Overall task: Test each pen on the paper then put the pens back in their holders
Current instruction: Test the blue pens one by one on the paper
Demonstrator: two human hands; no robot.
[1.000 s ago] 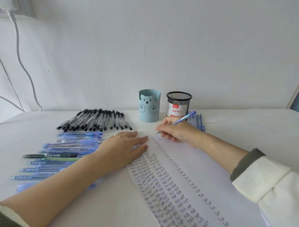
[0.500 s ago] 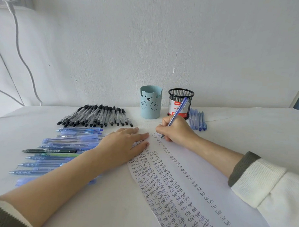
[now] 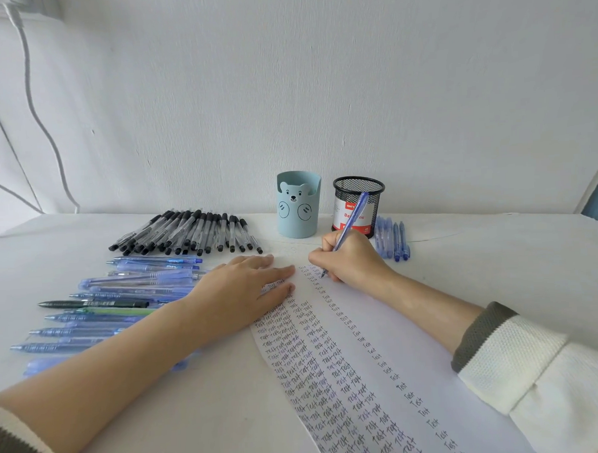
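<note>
Now right hand (image 3: 352, 258) pinching blue pen (image 3: 347, 232), tip on far end of paper (image 3: 430, 364), left hand (image 3: 240, 290) flat, fingers straight on paper's left edge, bear holder (image 3: 298, 205) and mesh holder (image 3: 358, 205) beyond.

Bare forearms; left hand (image 3: 245, 283) and right hand (image 3: 350, 258) uncovered. Right sleeve (image 3: 536, 363): white, coarse textured knit, loose and bulky, edged with a dark olive-grey ribbed cuff (image 3: 480, 331) well up the forearm. Left sleeve (image 3: 9, 451): same dark knit with a thin cream band, only partly in view at lower corner.
</note>
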